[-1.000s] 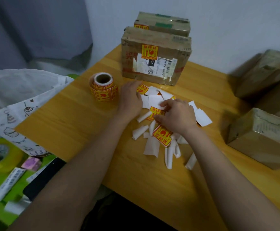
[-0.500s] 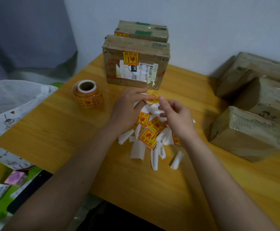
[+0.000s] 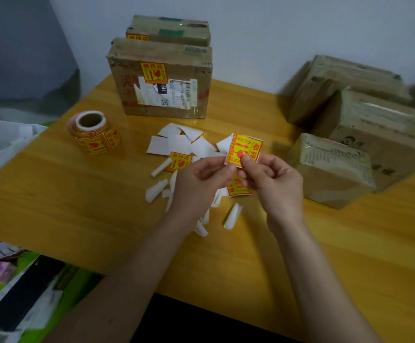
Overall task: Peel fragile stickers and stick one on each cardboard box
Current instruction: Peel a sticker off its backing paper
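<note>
— Since a moment ago both hands have lifted off the paper pile, and one yellow-and-red square fragile sticker [image 3: 244, 150] now stands up between them, printed face to the camera.

— Who holds it?

— The right hand [image 3: 274, 180] pinches its lower edge under the thumb, the other fingers curled. The left hand [image 3: 199, 180] pinches the sticker's lower left corner with its fingertips.

— What lies under the hands?

— A scatter of white backing-paper scraps [image 3: 180, 144], some curled, with a few more yellow stickers among them, on the orange-brown wooden table [image 3: 53, 194].

— And further out?

— The yellow sticker roll on its cardboard core [image 3: 94, 132] stands to the left. Behind the pile, a brown cardboard box with a white shipping label [image 3: 160, 80] already bears a sticker, as does the taped box behind it [image 3: 169, 29]. On the right sit the plain cardboard boxes [image 3: 335, 169], showing no sticker on the faces in view.
</note>
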